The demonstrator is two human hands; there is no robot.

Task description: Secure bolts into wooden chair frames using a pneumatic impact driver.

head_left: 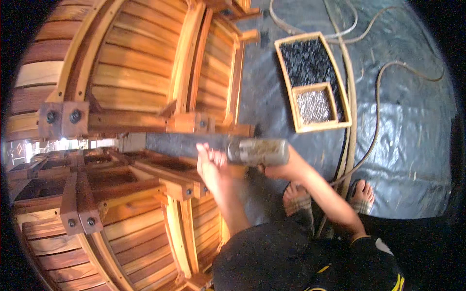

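Observation:
My right hand (277, 169) is closed below the worn, grey, blocky head of a hammer (259, 152), which hides most of its fingers and the handle. To its left my left hand (212, 162) is raised with thumb and fingers drawn together. Anything between those fingertips is too small to make out. Both hands are over the gap between two groups of slatted wooden furniture pieces, the upper one (141, 63) and the lower one (145, 233). Dark bolts show at the joints of their frames.
A wooden box (346, 109) on the black floor sheet (403, 145) holds many small black pieces (310, 58). Its inner compartment has small silvery fasteners (314, 106). A hose or cable (377, 111) curves across the sheet. My bare feet (363, 191) are near the box.

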